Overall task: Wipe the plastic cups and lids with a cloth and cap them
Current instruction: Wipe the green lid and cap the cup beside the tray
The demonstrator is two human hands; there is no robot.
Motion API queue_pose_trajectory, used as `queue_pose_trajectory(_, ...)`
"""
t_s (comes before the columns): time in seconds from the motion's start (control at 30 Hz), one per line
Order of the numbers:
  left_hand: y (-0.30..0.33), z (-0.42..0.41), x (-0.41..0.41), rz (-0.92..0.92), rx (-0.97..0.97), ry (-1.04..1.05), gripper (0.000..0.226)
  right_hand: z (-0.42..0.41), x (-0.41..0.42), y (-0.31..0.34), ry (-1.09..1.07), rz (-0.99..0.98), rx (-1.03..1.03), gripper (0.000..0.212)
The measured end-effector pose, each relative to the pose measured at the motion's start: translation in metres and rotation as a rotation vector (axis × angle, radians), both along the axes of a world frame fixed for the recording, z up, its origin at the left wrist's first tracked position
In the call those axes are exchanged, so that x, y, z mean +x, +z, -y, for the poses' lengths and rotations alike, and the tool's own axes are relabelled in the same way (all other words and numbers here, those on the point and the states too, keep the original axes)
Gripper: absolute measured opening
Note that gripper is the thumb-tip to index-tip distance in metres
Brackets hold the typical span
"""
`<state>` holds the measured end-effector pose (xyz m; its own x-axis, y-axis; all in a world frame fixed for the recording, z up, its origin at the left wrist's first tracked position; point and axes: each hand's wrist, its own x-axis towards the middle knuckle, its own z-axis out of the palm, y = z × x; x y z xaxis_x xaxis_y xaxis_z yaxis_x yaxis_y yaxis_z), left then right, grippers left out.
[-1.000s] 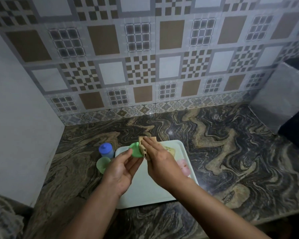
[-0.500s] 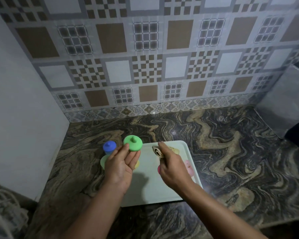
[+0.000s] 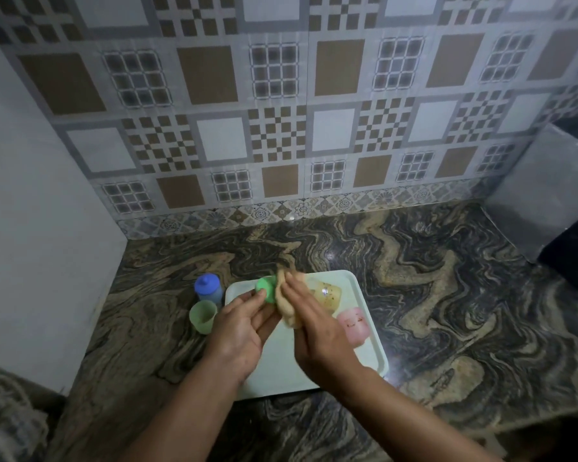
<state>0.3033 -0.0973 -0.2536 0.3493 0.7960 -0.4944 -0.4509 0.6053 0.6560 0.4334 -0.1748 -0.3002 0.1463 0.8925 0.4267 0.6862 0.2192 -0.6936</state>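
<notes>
Left hand (image 3: 239,331): raised over the near-left part of the white tray (image 3: 371,348), palm turned toward the right hand. Its fingertips pinch the green lid (image 3: 266,288) by the edge, holding it on its side above the tray's far-left corner. Fingers are only partly curled; the thumb lies along the lid's near side.

Right hand (image 3: 314,323): fingers extended and held close together, pressing a beige cloth (image 3: 286,303) flat against the face of the green lid. The cloth is bunched between this palm and the lid, with a fold hanging below the fingers. How the thumb lies cannot be told.

Both hands thus meet at the lid, cloth sandwiched between them.

Items on the tray: a clear yellowish cup (image 3: 327,295) lying on its side at the far edge, just beyond the right hand's fingers; a pink cup (image 3: 354,325) also on its side, just beside the right hand's knuckles.

Items on the desk (image 3: 447,295), left of the tray: a blue capped cup (image 3: 208,288) standing upright, and a pale green cup (image 3: 203,315) upright and uncapped, nearer the viewer and touching or almost touching the blue one
</notes>
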Motion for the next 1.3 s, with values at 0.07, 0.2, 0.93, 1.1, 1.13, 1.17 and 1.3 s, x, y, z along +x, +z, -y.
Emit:
queue_pose_trajectory(0.07, 0.003, 0.0, -0.007, -0.009, -0.053, -0.101, 0.015, -0.014, 0.021, -0.009, -0.187, -0.279, -0.235, 0.049)
queue_pose_trajectory(0.2, 0.007, -0.006, -0.019, -0.007, -0.097, -0.135, 0.013, -0.019, 0.039, 0.001, -0.33, -0.789, -0.328, 0.04)
queue_pose_trajectory(0.93, -0.001, -0.008, 0.002, -0.218, 0.367, 0.052, 0.029, 0.001, -0.021, 0.031, -0.029, 0.083, -0.197, 0.059)
queue_pose_trajectory(1.1, 0.001, 0.006, -0.001, -0.18, 0.444, -0.023, 0.012, -0.017, 0.031, 0.009, -0.202, -0.542, -0.43, 0.031)
queue_pose_trajectory(1.13, -0.003, 0.005, -0.001, -0.253, 0.499, -0.014, 0.01, -0.017, 0.035, 0.013, -0.233, -0.594, -0.405, 0.037)
queue_pose_trajectory(1.17, -0.007, 0.003, -0.001, -0.34, 0.555, 0.0, 0.009, -0.014, 0.031, 0.02, -0.259, -0.58, -0.332, 0.04)
queue_pose_trajectory(1.3, -0.013, 0.004, -0.004, -0.62, 0.869, -0.035, 0.013, 0.002, -0.006, 0.032, -0.111, -0.256, 0.048, 0.044)
